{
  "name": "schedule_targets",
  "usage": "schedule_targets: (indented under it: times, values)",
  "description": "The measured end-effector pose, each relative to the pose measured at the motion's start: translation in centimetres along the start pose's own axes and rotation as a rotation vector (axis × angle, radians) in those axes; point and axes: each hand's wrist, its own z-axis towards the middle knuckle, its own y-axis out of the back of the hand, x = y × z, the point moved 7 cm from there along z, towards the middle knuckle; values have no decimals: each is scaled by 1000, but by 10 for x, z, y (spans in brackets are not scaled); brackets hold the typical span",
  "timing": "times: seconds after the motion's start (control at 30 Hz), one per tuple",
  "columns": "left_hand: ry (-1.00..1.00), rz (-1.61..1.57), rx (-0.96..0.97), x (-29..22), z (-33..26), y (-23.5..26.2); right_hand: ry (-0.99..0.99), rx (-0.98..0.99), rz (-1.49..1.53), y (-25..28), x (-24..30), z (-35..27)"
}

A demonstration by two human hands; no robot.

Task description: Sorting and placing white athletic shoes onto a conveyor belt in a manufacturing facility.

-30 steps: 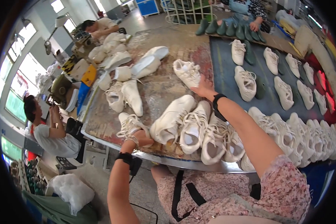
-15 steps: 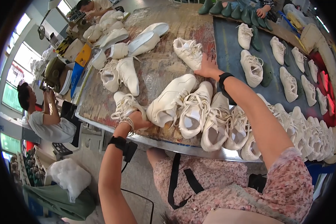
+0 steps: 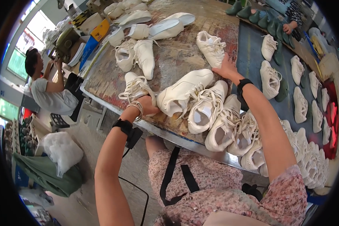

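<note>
My left hand (image 3: 148, 106) is at the near end of a white lace-up sneaker (image 3: 135, 86), closed around it, its fingertips partly hidden. Just right of that hand, a larger-looking white sneaker (image 3: 184, 91) lies tilted with its toe pointing away. My right hand (image 3: 226, 69) reaches farther out and grips the toe of another white sneaker (image 3: 210, 47), whose opening faces away from me. Between my arms, a loosely laced sneaker (image 3: 207, 109) heads a row of similar ones along the table's near edge.
The worn table (image 3: 101, 84) has a metal front edge. Farther back lie a pair of sneakers (image 3: 144, 58) and pale shoe pieces (image 3: 167, 28). On the right, a dark mat (image 3: 250, 49) carries sneakers and green shoe lasts (image 3: 261, 20). A co-worker (image 3: 51, 83) sits at left.
The view has shifted, so the table and shoes appear farther right and slightly higher. Both hands stay at the same sneakers.
</note>
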Motion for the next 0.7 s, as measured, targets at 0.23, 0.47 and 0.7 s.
schedule_targets:
  times: [0.23,0.47,0.7]
  values:
    - [166,45,91,-9,-3,5,-28,-13,-5,3,-7,-2]
    - [117,60,62,-21,-9,11,-24,10,-17,5,-2,-3]
    - [162,56,85,-11,-3,7,-35,23,-10,6,-1,-5]
